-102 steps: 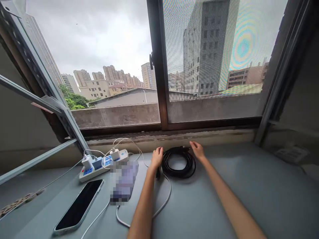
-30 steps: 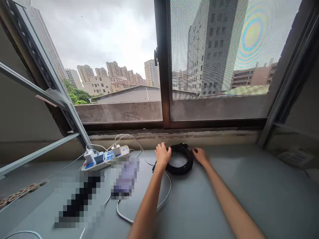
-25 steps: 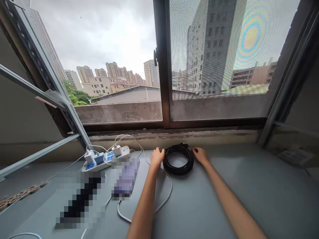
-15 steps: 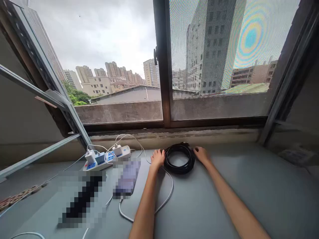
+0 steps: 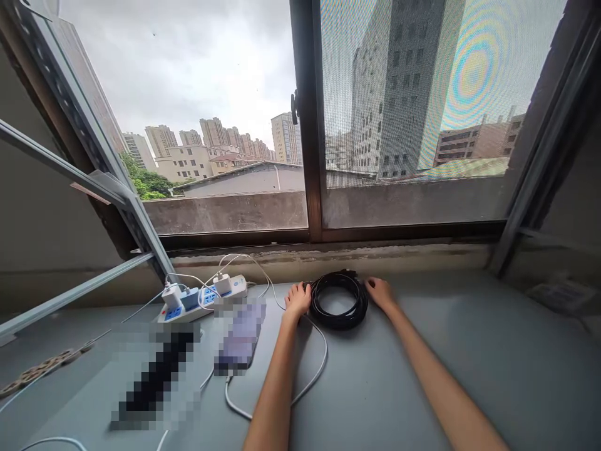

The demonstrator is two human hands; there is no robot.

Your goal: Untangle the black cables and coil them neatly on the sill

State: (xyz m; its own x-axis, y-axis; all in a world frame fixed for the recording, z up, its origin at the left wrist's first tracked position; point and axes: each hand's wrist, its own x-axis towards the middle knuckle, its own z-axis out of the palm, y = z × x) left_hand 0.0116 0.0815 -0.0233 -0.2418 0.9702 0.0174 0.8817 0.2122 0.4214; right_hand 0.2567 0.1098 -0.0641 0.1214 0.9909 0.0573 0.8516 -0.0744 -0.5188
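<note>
A coil of black cable [image 5: 340,322] lies flat on the grey tabletop, its loops gathered in a ring with a dark end piece at the top. At the coil's left side is my left hand [image 5: 297,299], palm down, fingers apart, thumb against the outer loops. My right hand [image 5: 381,293] rests by the coil's upper right edge with its fingers curled together. A small dark spot shows between those fingertips; what it is I cannot make out.
Left of my left arm lies a blurred-out phone [image 5: 241,338] on a white charging cable [image 5: 323,357]. A white power strip [image 5: 239,287] with plugged-in chargers stands near the window. Another pixelated dark object [image 5: 159,376] lies further left. A metal frame [image 5: 141,232] rises beside it.
The view has shifted very slightly. Both hands and the coil keep the same places relative to each other.
</note>
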